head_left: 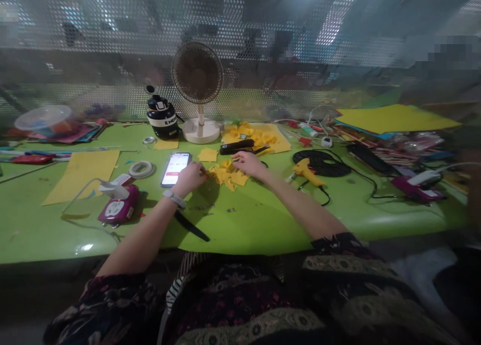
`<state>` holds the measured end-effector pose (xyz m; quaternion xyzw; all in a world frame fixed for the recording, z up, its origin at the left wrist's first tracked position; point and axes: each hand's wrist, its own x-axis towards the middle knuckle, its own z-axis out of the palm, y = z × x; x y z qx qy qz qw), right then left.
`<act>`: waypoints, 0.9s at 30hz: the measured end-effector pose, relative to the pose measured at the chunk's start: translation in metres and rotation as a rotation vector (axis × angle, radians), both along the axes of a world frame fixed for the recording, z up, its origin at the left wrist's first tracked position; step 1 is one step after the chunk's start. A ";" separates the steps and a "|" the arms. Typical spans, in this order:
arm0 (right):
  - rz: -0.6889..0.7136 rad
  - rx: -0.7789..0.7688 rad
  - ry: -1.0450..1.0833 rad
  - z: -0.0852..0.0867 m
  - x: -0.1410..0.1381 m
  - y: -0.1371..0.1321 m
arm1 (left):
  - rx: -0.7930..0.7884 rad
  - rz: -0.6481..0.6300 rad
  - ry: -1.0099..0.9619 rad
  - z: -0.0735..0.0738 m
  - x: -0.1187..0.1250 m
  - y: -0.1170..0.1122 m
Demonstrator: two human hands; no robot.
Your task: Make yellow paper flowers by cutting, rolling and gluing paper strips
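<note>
My left hand (pixel 191 177) is closed in a pinch at the left edge of a small pile of yellow paper pieces (pixel 229 175) on the green table (pixel 240 219). My right hand (pixel 248 163) rests on the pile's upper right side, fingers curled on a yellow piece. A phone (pixel 175 168) with a lit screen lies just left of my left hand. A watch sits on my left wrist. A black stapler (pixel 236 146) lies just beyond my right hand.
A yellow glue gun (pixel 306 171) and coiled black cable (pixel 323 163) lie to the right. A desk fan (pixel 198 92), a black bottle (pixel 162 117), tape rolls (pixel 141 169), a purple power strip (pixel 118 208), a yellow sheet (pixel 84 169) and stacked coloured paper (pixel 391 118) surround the spot.
</note>
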<state>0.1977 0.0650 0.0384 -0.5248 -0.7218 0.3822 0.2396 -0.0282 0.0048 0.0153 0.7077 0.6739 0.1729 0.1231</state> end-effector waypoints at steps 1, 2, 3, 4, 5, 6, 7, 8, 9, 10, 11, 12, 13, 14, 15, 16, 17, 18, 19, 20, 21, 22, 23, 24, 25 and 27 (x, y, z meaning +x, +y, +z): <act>-0.007 0.019 -0.021 0.002 0.007 -0.001 | 0.007 -0.003 -0.015 -0.001 -0.001 0.001; -0.018 0.033 -0.037 0.005 0.015 -0.003 | 0.015 -0.009 -0.034 -0.001 -0.002 0.001; -0.035 0.040 -0.051 0.006 0.024 -0.003 | 0.024 -0.016 -0.054 -0.001 -0.003 0.002; -0.048 0.034 -0.076 0.007 0.033 -0.003 | 0.035 -0.023 -0.076 -0.001 -0.004 0.003; -0.058 0.038 -0.112 0.007 0.042 -0.002 | 0.047 -0.028 -0.103 -0.001 -0.005 0.003; -0.064 0.049 -0.165 0.006 0.051 -0.001 | 0.057 -0.032 -0.136 0.000 -0.006 0.003; -0.073 0.091 -0.232 0.005 0.060 0.001 | 0.065 -0.033 -0.176 0.000 -0.006 0.003; -0.091 0.143 -0.312 0.003 0.067 0.003 | 0.069 -0.034 -0.219 0.001 -0.005 0.003; -0.106 0.179 -0.386 0.001 0.072 0.005 | 0.067 -0.037 -0.261 0.001 -0.005 0.002; -0.116 0.202 -0.448 -0.001 0.075 0.006 | 0.059 -0.039 -0.300 0.001 -0.003 0.002; -0.122 0.212 -0.506 -0.003 0.077 0.007 | 0.052 -0.036 -0.335 0.002 -0.002 0.001; -0.123 0.215 -0.558 -0.004 0.077 0.008 | 0.057 -0.028 -0.368 0.002 0.000 0.000; -0.125 0.219 -0.608 -0.005 0.075 0.008 | 0.078 -0.019 -0.393 0.002 0.002 -0.001; -0.127 0.226 -0.657 -0.006 0.073 0.008 | 0.114 -0.010 -0.409 0.003 0.004 -0.002; -0.131 0.237 -0.699 -0.007 0.071 0.008 | 0.158 -0.006 -0.416 0.003 0.005 -0.003; -0.135 0.245 -0.729 -0.007 0.070 0.008 | 0.197 -0.011 -0.421 0.003 0.007 -0.004; -0.138 0.249 -0.744 -0.008 0.069 0.008 | 0.216 -0.024 -0.437 0.002 0.008 -0.005; -0.137 0.250 -0.745 -0.009 0.068 0.009 | 0.207 -0.042 -0.471 0.002 0.010 -0.006; -0.137 0.249 -0.737 -0.010 0.068 0.009 | 0.175 -0.060 -0.525 0.001 0.011 -0.007; -0.138 0.252 -0.725 -0.010 0.069 0.010 | 0.130 -0.075 -0.595 -0.001 0.013 -0.008; -0.142 0.256 -0.716 -0.011 0.070 0.012 | 0.080 -0.084 -0.667 -0.002 0.014 -0.009; -0.147 0.261 -0.709 -0.012 0.072 0.013 | 0.033 -0.088 -0.729 -0.004 0.016 -0.010; -0.153 0.263 -0.707 -0.013 0.073 0.014 | 0.004 -0.081 -0.775 -0.005 0.017 -0.011; -0.159 0.260 -0.708 -0.013 0.074 0.015 | -0.005 -0.075 -0.805 -0.007 0.018 -0.012; -0.163 0.250 -0.711 -0.013 0.075 0.016 | 0.005 -0.074 -0.826 -0.007 0.019 -0.013; -0.170 0.229 -0.724 -0.012 0.077 0.016 | 0.061 -0.101 -0.850 -0.007 0.021 -0.014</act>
